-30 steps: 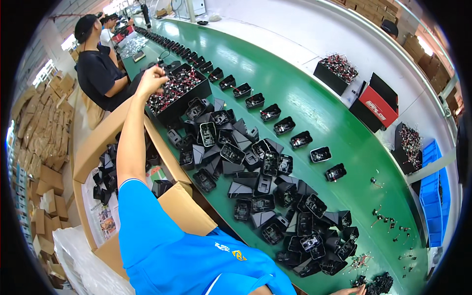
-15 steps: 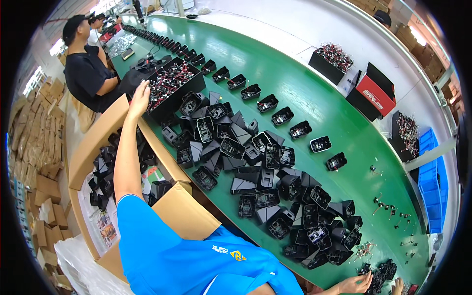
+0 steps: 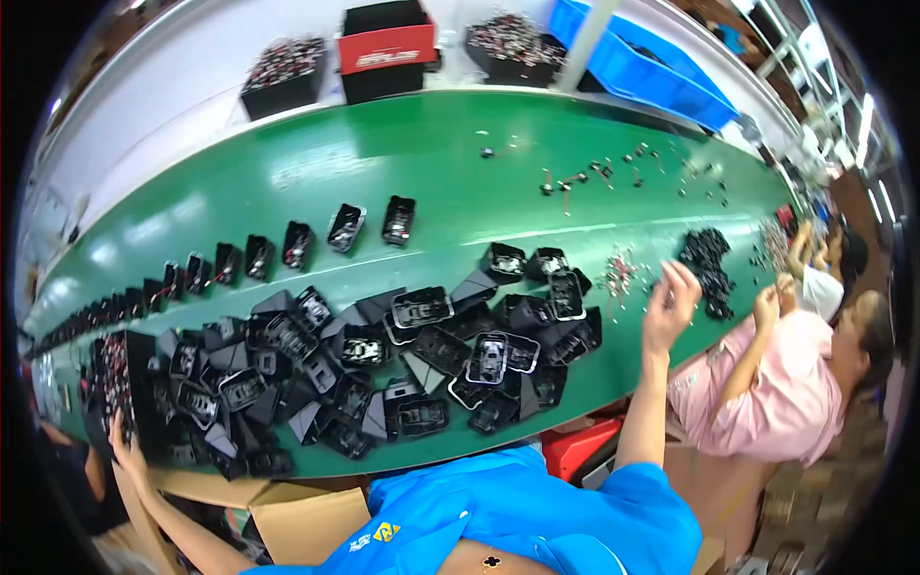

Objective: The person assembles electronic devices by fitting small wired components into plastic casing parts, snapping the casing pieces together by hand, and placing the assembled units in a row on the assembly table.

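At the far left, my left hand (image 3: 125, 446) rests with fingers stretched against the near side of a black box (image 3: 141, 369). Small parts with red, black and white wires (image 3: 113, 369) fill that box. My right hand (image 3: 673, 302) is raised over the right part of the green table, fingers loosely bent and apart, with nothing visible in them. Beside it lie a small heap of wired parts (image 3: 621, 273) and a heap of black parts (image 3: 707, 268). A large pile of black plastic housings (image 3: 422, 307) spreads between my hands.
A row of black housings (image 3: 257, 257) runs along the green table (image 3: 383, 144). Behind stand boxes of wired parts (image 3: 283, 77), a red and black box (image 3: 386, 48) and a blue bin (image 3: 642, 62). A co-worker in pink (image 3: 757, 383) sits at right; an open carton (image 3: 311, 527) stands below.
The view has swung to the right, bringing my right hand and the co-worker in pink into sight. My left hand remains at the black box of wired parts.
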Tool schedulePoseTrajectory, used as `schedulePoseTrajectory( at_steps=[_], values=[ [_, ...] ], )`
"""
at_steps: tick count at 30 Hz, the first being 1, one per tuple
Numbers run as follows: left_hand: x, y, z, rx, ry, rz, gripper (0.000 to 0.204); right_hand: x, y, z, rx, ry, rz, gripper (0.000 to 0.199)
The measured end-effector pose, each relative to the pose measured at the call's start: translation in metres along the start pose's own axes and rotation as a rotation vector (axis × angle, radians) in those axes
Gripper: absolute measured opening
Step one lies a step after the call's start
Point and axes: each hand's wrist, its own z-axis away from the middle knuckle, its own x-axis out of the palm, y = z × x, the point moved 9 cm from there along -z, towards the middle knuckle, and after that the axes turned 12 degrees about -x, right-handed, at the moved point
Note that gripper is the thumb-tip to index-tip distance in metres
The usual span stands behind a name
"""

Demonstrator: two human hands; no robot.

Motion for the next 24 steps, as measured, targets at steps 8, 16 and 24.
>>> schedulePoseTrajectory(
  at_steps=[8, 16, 24],
  values=[
    [-0.038, -0.045, -0.013, -0.294, 0.017, 0.229, 0.049, 0.149, -0.019, -0.078, 0.069, -0.354, -0.489, 0.014],
    [-0.051, 0.047, -0.006, -0.109, 0.280, -0.111, 0.039, 0.323, -0.095, -0.116, -0.314, -0.594, -0.317, 0.029],
    [0.174, 0.403, 0.065, 0.406, -0.218, -0.014, 0.031, 0.370, -0.099, -0.091, -0.345, -0.891, -0.127, 0.022]
  ],
)
